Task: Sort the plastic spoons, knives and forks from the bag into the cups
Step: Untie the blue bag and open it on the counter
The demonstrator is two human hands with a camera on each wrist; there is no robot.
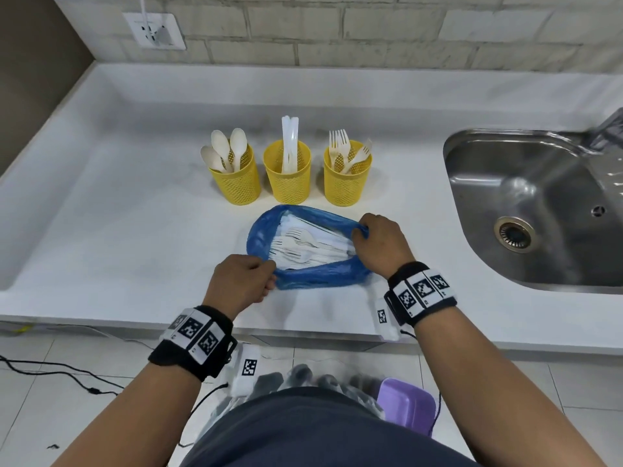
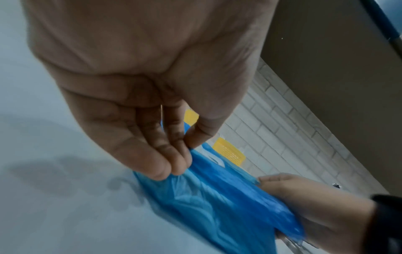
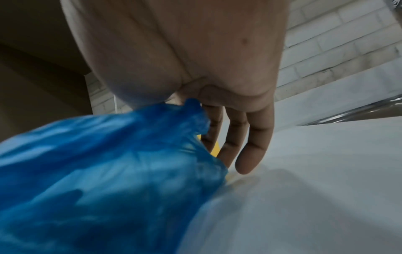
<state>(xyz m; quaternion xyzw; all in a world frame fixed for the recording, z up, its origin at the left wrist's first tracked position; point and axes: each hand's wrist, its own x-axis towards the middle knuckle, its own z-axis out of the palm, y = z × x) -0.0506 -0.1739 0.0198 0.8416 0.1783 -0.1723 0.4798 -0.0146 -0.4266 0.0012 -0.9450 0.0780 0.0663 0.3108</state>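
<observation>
A blue plastic bag lies on the white counter, its mouth pulled wide. Inside lies a heap of white forks and other cutlery. My left hand pinches the bag's near left rim; the same pinch on the bag shows in the left wrist view under my left hand. My right hand pinches the right rim, seen at the bag in the right wrist view. Behind stand three yellow mesh cups: spoons, knives, forks.
A steel sink is set into the counter at the right. A brick wall with a socket runs behind. Cables lie on the floor at the left, and a purple container sits below the counter edge.
</observation>
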